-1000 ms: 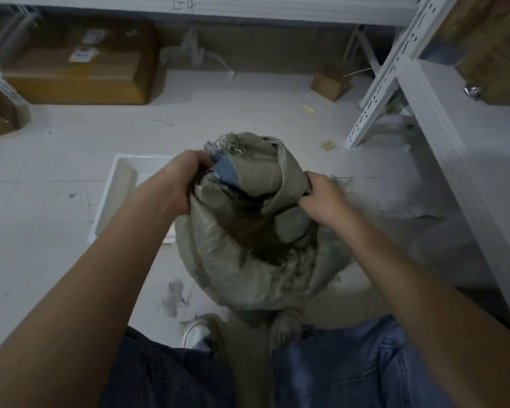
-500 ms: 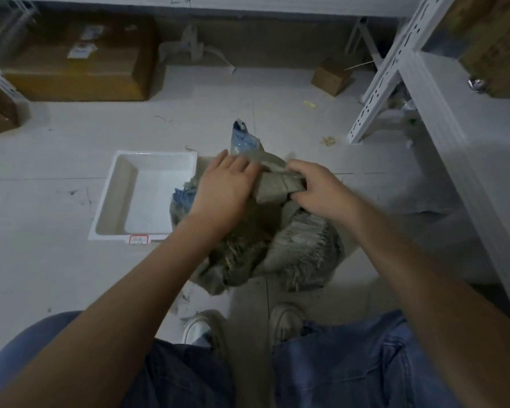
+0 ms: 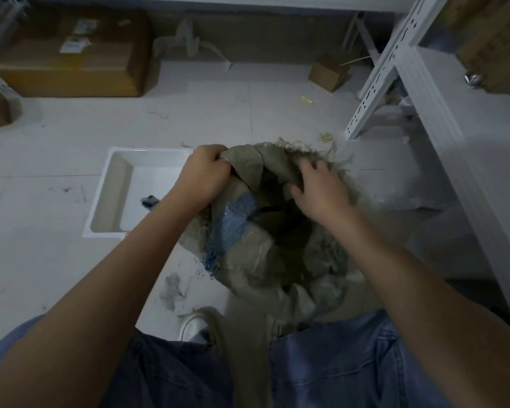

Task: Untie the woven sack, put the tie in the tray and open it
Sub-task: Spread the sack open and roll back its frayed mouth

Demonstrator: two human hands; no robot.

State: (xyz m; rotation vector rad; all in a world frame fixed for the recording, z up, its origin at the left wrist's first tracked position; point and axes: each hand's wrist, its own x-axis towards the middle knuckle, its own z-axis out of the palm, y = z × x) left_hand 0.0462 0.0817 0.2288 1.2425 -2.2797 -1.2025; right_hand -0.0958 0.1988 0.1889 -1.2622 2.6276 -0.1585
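Observation:
A grey-green woven sack [image 3: 256, 260] stands on the floor between my feet, its frayed mouth gaping with a dark hollow inside. A blue woven patch [image 3: 233, 222] shows on its left side. My left hand [image 3: 203, 175] grips the left rim of the mouth. My right hand [image 3: 318, 189] presses on the right rim with its fingers curled into the fabric. Left of the sack lies a white tray [image 3: 115, 184], and a small dark tie [image 3: 149, 200] rests on its bottom.
White metal shelving [image 3: 442, 119] runs along the right. A large cardboard box [image 3: 71, 60] and a small one [image 3: 329, 72] sit by the far wall. Loose fibres and scuffs mark the tiled floor. My shoe [image 3: 193, 322] is just below the sack.
The sack's mouth was bunched under both hands half a second ago; now it is pulled apart and open. A dark tie now lies in the tray.

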